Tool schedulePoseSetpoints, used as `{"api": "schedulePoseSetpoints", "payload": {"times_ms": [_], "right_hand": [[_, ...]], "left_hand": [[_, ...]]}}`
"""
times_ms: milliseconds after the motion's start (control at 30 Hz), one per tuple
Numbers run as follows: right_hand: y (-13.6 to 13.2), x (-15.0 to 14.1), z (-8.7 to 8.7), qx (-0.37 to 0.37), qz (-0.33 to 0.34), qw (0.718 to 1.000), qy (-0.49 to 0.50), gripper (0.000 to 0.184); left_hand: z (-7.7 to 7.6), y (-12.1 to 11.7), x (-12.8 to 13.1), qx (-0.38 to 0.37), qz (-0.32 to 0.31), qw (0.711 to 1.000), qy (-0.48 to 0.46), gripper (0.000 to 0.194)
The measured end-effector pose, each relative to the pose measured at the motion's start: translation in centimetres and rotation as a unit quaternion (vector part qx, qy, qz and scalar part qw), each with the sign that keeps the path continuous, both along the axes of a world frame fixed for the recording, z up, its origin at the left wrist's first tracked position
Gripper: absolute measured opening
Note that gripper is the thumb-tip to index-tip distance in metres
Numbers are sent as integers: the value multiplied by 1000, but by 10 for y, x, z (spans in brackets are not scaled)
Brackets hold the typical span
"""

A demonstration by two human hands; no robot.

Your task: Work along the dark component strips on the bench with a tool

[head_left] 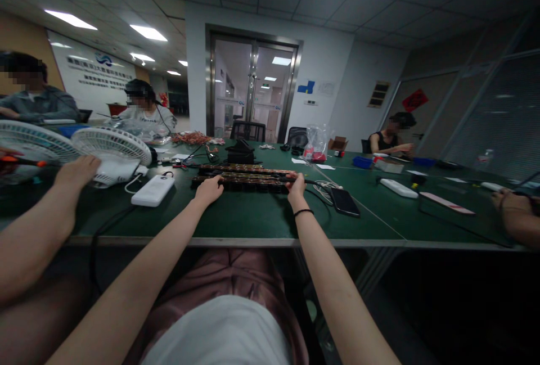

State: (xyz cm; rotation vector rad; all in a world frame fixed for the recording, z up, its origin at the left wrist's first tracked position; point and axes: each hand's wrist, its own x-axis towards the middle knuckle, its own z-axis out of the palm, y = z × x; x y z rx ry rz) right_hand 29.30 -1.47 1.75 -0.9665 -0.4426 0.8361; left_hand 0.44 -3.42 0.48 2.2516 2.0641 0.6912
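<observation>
A long dark rack of thin copper-coloured strips or wires (pixel 248 177) lies crosswise on the green table in front of me. At its left part, my left hand (pixel 208 190) is closed with curled fingers against the front strips; what lies between the fingertips is too small to make out. My right hand (pixel 296 186) is pinched at the rack's right end, around a thin dark pen-like tool (pixel 288 180). A black cable (pixel 311 182) runs from that hand toward the right. The tool's tip cannot be told apart from the strips.
Beside the rack are a white power bank (pixel 154 190) and a black phone (pixel 345 202) with a coiled white cable (pixel 323 190). A neighbour's hand (pixel 78 171) touches a white fan (pixel 112 151) at left. Behind stand a black box (pixel 240 152) and copper scraps (pixel 192 138). Other people sit around.
</observation>
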Motion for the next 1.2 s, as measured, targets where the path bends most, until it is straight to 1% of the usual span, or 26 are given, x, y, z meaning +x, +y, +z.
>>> {"api": "schedulePoseSetpoints", "payload": {"times_ms": [133,267,467,600,767,967,1200], "right_hand": [[-2,-1,1,1,-4,1000,5,17],[-4,-3,3,19,4,1000,-2,15],[-7,-5,7,53,45,997,-13,8],[-8,-9,7,71,68,995,-6,10],[-7,-14,2,72,102,992,-33,9],[-7,-16,-1,82,107,990,-52,10],[-7,-17,-2,62,122,989,-63,12]], "left_hand": [[-1,1,-1,1,-6,1000,-5,42],[0,1,-1,-4,-3,1000,-7,41],[1,-1,0,-7,0,1000,-5,40],[0,1,0,-9,3,1000,0,41],[-1,2,-1,-8,0,1000,-2,41],[1,0,0,-11,1,1000,-8,41],[-1,1,-1,0,-8,1000,-14,39]]}}
